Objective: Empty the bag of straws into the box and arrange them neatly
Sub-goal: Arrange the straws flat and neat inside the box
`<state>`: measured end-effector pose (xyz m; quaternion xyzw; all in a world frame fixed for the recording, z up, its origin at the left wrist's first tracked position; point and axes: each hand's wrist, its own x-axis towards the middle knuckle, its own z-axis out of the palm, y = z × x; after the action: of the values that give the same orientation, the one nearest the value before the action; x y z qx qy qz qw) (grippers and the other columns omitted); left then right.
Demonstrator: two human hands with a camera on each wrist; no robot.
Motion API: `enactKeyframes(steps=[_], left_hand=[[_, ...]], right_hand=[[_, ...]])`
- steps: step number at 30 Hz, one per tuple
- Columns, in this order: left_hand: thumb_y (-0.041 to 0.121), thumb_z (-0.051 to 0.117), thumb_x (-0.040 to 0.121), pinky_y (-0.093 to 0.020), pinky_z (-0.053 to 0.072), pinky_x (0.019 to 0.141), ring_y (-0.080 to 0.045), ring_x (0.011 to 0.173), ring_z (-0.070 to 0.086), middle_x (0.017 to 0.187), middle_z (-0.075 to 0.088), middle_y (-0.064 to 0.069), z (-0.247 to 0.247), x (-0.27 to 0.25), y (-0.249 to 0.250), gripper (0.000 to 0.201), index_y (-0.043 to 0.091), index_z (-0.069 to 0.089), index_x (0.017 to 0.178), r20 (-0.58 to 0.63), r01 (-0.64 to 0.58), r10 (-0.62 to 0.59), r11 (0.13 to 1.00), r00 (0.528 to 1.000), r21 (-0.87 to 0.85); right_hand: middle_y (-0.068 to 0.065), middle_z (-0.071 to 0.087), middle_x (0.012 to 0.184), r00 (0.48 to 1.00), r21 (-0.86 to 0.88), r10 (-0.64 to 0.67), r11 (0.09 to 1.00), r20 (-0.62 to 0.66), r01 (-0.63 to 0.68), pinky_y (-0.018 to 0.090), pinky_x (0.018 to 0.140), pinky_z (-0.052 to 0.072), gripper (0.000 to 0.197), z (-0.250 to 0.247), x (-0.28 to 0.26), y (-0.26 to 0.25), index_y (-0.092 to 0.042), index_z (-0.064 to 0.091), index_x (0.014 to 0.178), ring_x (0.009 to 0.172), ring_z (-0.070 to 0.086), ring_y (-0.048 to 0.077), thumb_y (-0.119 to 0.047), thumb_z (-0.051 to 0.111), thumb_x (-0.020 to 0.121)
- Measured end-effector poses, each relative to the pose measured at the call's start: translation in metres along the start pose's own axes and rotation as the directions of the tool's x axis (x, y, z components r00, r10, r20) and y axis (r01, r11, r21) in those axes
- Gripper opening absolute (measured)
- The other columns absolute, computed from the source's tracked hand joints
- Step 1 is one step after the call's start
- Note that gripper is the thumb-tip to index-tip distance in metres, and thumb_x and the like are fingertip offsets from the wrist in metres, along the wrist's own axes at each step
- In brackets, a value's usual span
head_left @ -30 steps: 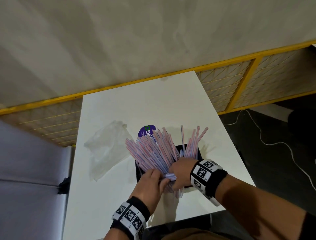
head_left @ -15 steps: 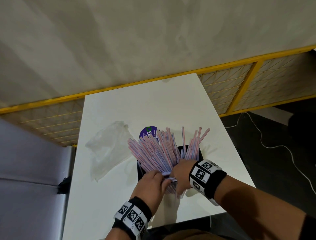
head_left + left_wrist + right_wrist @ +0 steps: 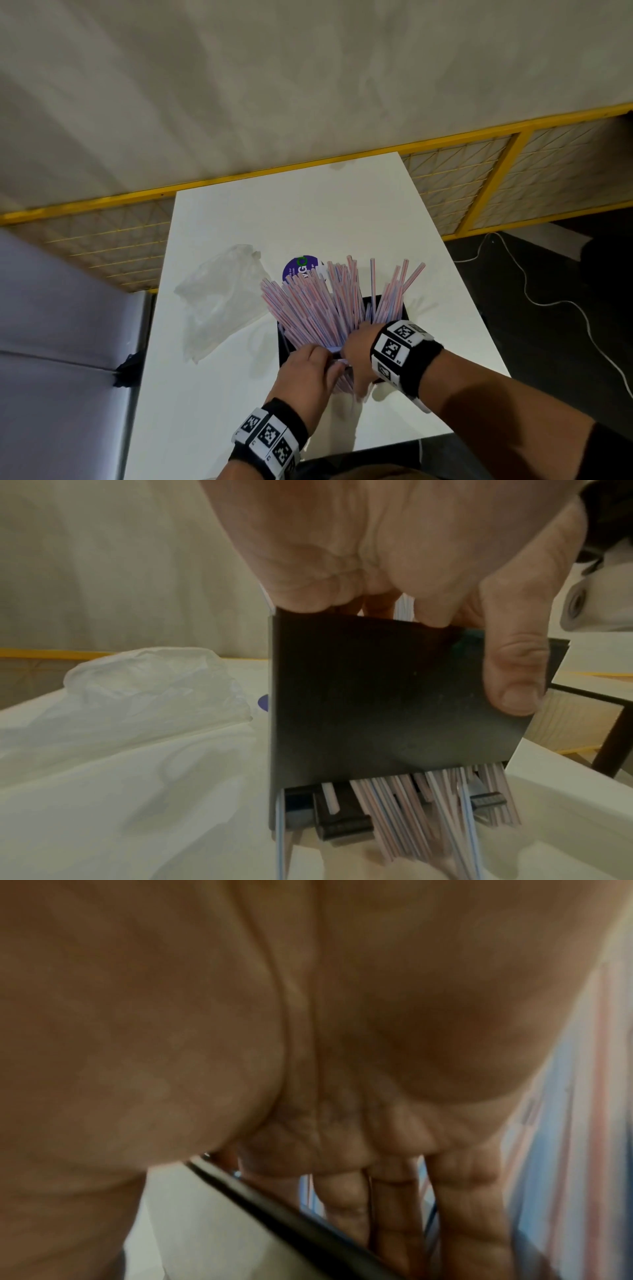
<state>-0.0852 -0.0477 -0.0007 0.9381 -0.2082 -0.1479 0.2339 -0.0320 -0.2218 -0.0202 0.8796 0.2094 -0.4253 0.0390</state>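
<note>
- Head view: on a white tabletop [image 3: 308, 212], a black box [image 3: 404, 308] stands near the front edge with pink-and-blue striped straws [image 3: 318, 305] fanning up and away out of it. The left hand [image 3: 305, 373] and right hand [image 3: 359, 346] meet at the box's near side, both set against the lower ends of the straws. The empty clear bag [image 3: 219, 301] lies crumpled to the left of the box, and a purple round label [image 3: 301, 270] shows just beyond the straws.
- Left wrist view: the left hand [image 3: 394, 547] grips the box's [image 3: 377, 696] near wall, thumb [image 3: 514, 680] pressed flat on the outside and the fingers curled over the rim inside. Straw ends [image 3: 404, 810] poke out below the wall. The bag [image 3: 143, 685] sits to the left.
- Right wrist view: the right hand [image 3: 274, 1028] fills the blurred frame; its fingers [image 3: 455, 1199] reach down straight and close together inside the box's rim [image 3: 274, 1213], against the straws [image 3: 565, 1123] at right.
</note>
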Motion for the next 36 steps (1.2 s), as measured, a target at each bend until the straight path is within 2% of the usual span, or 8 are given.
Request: enactKeyframes(steps=[3, 7, 12, 14, 21, 25, 32, 36], left_hand=[[0.050, 0.049, 0.100, -0.017, 0.035, 0.089, -0.009, 0.109, 0.051, 0.117, 0.057, 0.013, 0.000, -0.002, 0.001, 0.034, 0.030, 0.056, 0.126, -0.048, 0.014, -0.016, 0.999, 0.999, -0.048], [0.049, 0.050, 0.100, -0.020, 0.041, 0.091, -0.010, 0.107, 0.054, 0.115, 0.059, 0.011, -0.001, 0.000, 0.002, 0.033, 0.028, 0.059, 0.124, -0.047, -0.016, 0.013, 0.998, 0.999, -0.064], [0.049, 0.045, 0.103, -0.022, 0.041, 0.091, -0.012, 0.106, 0.054, 0.115, 0.058, 0.008, -0.001, 0.002, 0.001, 0.033, 0.027, 0.060, 0.122, -0.017, -0.032, 0.032, 0.999, 0.999, -0.024], [0.050, 0.044, 0.103, -0.022, 0.041, 0.090, -0.010, 0.105, 0.054, 0.114, 0.058, 0.010, 0.000, 0.002, -0.001, 0.033, 0.029, 0.060, 0.121, -0.018, -0.037, 0.036, 0.999, 0.999, -0.035], [0.053, 0.042, 0.103, -0.022, 0.041, 0.092, -0.009, 0.107, 0.056, 0.115, 0.059, 0.011, 0.002, 0.003, -0.003, 0.035, 0.031, 0.060, 0.123, -0.026, -0.040, 0.039, 0.999, 0.999, -0.015], [0.053, 0.042, 0.102, -0.019, 0.039, 0.092, -0.007, 0.110, 0.054, 0.118, 0.058, 0.013, 0.002, 0.004, -0.003, 0.036, 0.033, 0.058, 0.126, -0.018, -0.023, 0.022, 0.999, 1.000, -0.028], [0.056, 0.042, 0.101, -0.019, 0.038, 0.092, -0.007, 0.111, 0.054, 0.122, 0.056, 0.013, 0.005, 0.008, -0.006, 0.037, 0.035, 0.057, 0.128, 0.008, 0.006, -0.006, 1.000, 1.000, -0.003], [0.058, 0.039, 0.101, -0.021, 0.038, 0.092, -0.008, 0.113, 0.053, 0.125, 0.055, 0.013, 0.005, 0.009, -0.008, 0.040, 0.036, 0.055, 0.131, 0.005, -0.002, 0.002, 0.998, 1.000, 0.064]], right_hand=[[-0.003, 0.063, 0.071, 1.000, -0.010, -0.018, 1.000, -0.011, 0.018, 0.027, 0.053, 0.042, 0.056, -0.001, 0.006, -0.001, -0.025, 0.057, 0.073, 0.070, 0.056, 0.020, -0.072, 0.078, 0.050], [-0.006, 0.065, 0.066, 0.999, 0.042, -0.039, 0.998, -0.029, 0.040, 0.025, 0.055, 0.048, 0.059, -0.001, 0.009, 0.006, -0.027, 0.063, 0.075, 0.064, 0.062, 0.017, -0.076, 0.077, 0.046], [-0.008, 0.055, 0.059, 0.997, 0.117, -0.074, 0.991, 0.021, 0.071, 0.020, 0.046, 0.036, 0.061, -0.006, 0.002, 0.009, -0.023, 0.069, 0.080, 0.052, 0.053, 0.011, -0.079, 0.077, 0.056], [-0.007, 0.052, 0.058, 0.996, 0.132, -0.082, 0.988, 0.022, 0.079, 0.021, 0.046, 0.036, 0.054, -0.008, 0.000, 0.011, -0.026, 0.060, 0.069, 0.050, 0.050, 0.012, -0.077, 0.077, 0.061], [0.003, 0.066, 0.074, 0.999, 0.158, -0.044, 0.987, 0.010, 0.042, 0.029, 0.057, 0.052, 0.050, -0.014, -0.009, 0.009, -0.022, 0.065, 0.085, 0.062, 0.060, 0.019, -0.064, 0.082, 0.064], [0.002, 0.059, 0.070, 0.998, 0.184, -0.063, 0.981, 0.018, 0.058, 0.028, 0.052, 0.043, 0.047, -0.019, -0.022, 0.012, -0.022, 0.059, 0.080, 0.059, 0.054, 0.019, -0.061, 0.083, 0.070], [0.003, 0.058, 0.079, 0.997, 0.218, -0.065, 0.973, -0.030, 0.070, 0.030, 0.059, 0.044, 0.050, -0.022, -0.034, 0.008, -0.016, 0.063, 0.102, 0.064, 0.053, 0.019, -0.054, 0.083, 0.077], [0.008, 0.061, 0.093, 0.996, 0.157, -0.054, 0.986, -0.067, 0.064, 0.036, 0.071, 0.049, 0.054, -0.031, -0.051, 0.003, -0.010, 0.063, 0.122, 0.078, 0.057, 0.027, -0.044, 0.081, 0.085]])
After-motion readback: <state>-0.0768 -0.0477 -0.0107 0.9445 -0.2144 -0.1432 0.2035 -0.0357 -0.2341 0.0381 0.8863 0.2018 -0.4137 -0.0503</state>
